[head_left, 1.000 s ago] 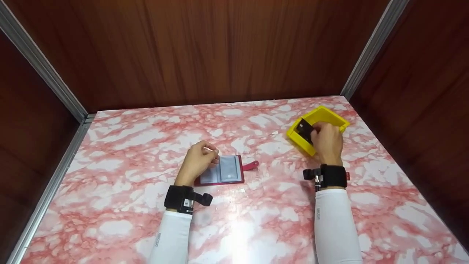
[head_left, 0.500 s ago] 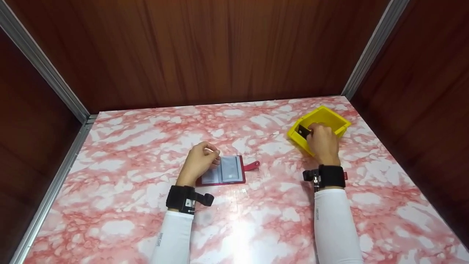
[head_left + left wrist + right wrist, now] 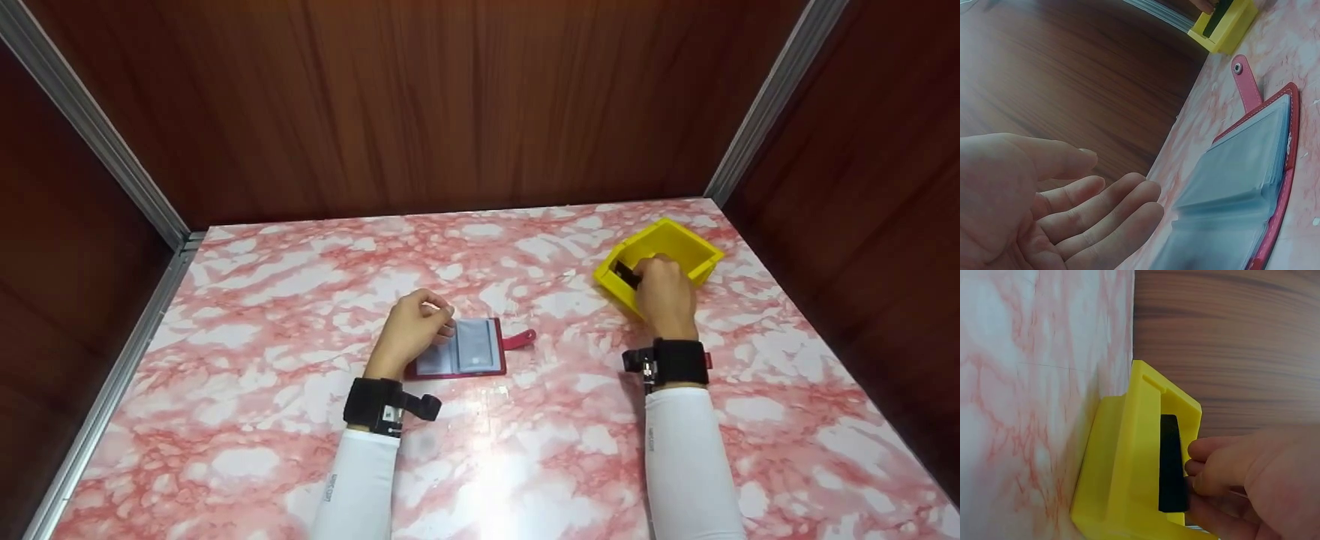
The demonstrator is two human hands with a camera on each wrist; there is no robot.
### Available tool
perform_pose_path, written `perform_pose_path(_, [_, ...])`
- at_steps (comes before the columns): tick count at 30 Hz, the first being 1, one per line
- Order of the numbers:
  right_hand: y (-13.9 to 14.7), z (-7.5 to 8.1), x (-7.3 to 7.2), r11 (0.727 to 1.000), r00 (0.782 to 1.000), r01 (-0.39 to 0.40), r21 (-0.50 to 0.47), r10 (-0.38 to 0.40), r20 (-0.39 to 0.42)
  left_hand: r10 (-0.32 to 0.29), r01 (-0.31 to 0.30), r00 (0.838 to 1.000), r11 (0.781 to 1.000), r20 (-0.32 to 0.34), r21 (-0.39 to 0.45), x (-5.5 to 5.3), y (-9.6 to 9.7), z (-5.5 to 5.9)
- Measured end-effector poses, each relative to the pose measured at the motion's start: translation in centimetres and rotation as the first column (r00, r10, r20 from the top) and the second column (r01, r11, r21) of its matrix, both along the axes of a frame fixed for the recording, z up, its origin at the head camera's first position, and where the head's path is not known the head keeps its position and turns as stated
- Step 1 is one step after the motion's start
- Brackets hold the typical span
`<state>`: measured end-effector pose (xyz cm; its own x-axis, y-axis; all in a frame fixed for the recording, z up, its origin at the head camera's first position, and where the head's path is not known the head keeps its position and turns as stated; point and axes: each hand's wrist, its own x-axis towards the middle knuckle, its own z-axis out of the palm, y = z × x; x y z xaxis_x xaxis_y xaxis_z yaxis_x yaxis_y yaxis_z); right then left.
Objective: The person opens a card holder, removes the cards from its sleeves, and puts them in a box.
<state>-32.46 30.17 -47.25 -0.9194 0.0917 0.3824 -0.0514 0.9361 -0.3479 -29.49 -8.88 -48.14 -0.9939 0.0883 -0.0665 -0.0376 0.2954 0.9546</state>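
A red card holder (image 3: 504, 360) lies spread on the table with its clear plastic sleeves (image 3: 1230, 163) showing and its snap strap (image 3: 1247, 84) pointing away to the right. Over its left part hovers my left hand (image 3: 412, 330), holding nothing, its fingers loosely bent, as the left wrist view shows. At the back right, my right hand (image 3: 666, 296) reaches into a yellow bin (image 3: 694, 244). Between its thumb and fingers it pinches the edge of a black card (image 3: 1172, 464), which stands inside the bin near the wall. The fingers partly cover the card in the head view.
The pink marbled table (image 3: 247, 360) carries the bin near its back right corner. Brown wood-grain panels (image 3: 450, 105) rise behind and at both sides, joined by metal corner posts (image 3: 776, 97).
My right hand has lowered the black card deeper into the yellow bin, so less of its face shows. My left hand stays over the card holder. The head view has shifted slightly.
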Motion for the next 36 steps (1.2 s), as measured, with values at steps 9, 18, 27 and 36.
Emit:
perform_pose_path(9, [0.2, 0.1, -0.2, 1.000, 1.000, 0.003, -0.015, -0.002, 0.021, -0.001, 0.001, 1.000, 1.000, 0.002, 0.001, -0.2, -0.1, -0.1])
perform_pose_path(18, [0.5, 0.7, 0.0, 0.998, 1.000, -0.011, -0.065, 0.011, -0.005, -0.006, 0.006, 1.000, 1.000, -0.004, -0.019, -0.1, -0.2, 0.2])
perform_pose_path(27, [-2.2, 3.3, 0.9, 0.975, 0.991, -0.127, -0.182, 0.115, -0.076, -0.014, 0.014, 1.000, 1.000, -0.001, -0.021, -0.1, -0.4, 0.5])
perform_pose_path(36, [-10.2, 2.7, 1.0, 0.869, 0.866, -0.469, -0.155, 0.488, 0.114, 0.014, -0.014, 1.000, 0.995, -0.004, -0.094, -0.2, -0.8, -0.1])
